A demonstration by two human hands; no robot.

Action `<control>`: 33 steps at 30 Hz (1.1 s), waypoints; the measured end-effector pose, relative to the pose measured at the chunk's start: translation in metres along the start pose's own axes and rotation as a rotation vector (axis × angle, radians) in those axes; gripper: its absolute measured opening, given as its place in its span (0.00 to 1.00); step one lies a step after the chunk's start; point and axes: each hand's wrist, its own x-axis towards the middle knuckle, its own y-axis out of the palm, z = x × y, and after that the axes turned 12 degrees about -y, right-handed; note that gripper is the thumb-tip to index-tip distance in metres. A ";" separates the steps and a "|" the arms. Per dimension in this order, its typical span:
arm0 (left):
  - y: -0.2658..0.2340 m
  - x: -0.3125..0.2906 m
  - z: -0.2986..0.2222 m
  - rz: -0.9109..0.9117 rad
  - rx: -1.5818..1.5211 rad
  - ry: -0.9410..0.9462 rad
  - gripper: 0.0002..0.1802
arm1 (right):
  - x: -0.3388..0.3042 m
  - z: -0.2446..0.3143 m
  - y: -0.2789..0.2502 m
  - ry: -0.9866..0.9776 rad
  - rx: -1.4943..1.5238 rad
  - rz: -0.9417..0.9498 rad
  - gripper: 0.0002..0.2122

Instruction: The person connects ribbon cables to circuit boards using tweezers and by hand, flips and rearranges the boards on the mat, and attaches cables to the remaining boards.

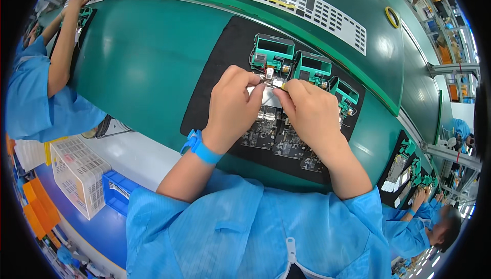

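My left hand (232,102) is closed in a pinch at the lower edge of the leftmost green plastic housing (274,45). What its fingertips hold is too small to make out. My right hand (313,113) is also closed, gripping a thin dark piece with a bit of yellow at the fingertips; its kind is unclear. Between the hands lie a shiny metal plate (270,96) and a small white part (269,73). Two more green housings, a middle one (314,64) and a right one (345,91), stand alongside. Below them, dark circuit boards (260,137) lie partly under my right hand and wrist.
Everything sits on a black mat (204,106) on a green bench. Beyond its raised green edge lie a white perforated sheet (332,15) with yellow pieces on it and a yellow tape ring (392,17). Co-workers sit left and right. A white crate (76,182) stands lower left.
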 end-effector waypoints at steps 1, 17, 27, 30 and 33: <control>-0.001 -0.001 0.000 -0.003 0.000 -0.004 0.07 | -0.001 -0.001 0.002 0.002 0.010 -0.007 0.12; -0.003 0.001 0.002 0.075 0.019 -0.127 0.05 | -0.006 -0.005 0.011 0.056 0.134 -0.049 0.12; -0.006 0.003 0.000 0.084 0.036 -0.144 0.07 | 0.001 -0.008 0.016 -0.064 0.044 -0.088 0.09; -0.005 0.002 0.003 0.055 0.054 -0.115 0.09 | 0.004 -0.012 0.021 -0.140 -0.058 -0.121 0.11; -0.005 0.003 0.001 0.054 0.045 -0.133 0.09 | 0.006 -0.015 0.023 -0.186 -0.116 -0.114 0.12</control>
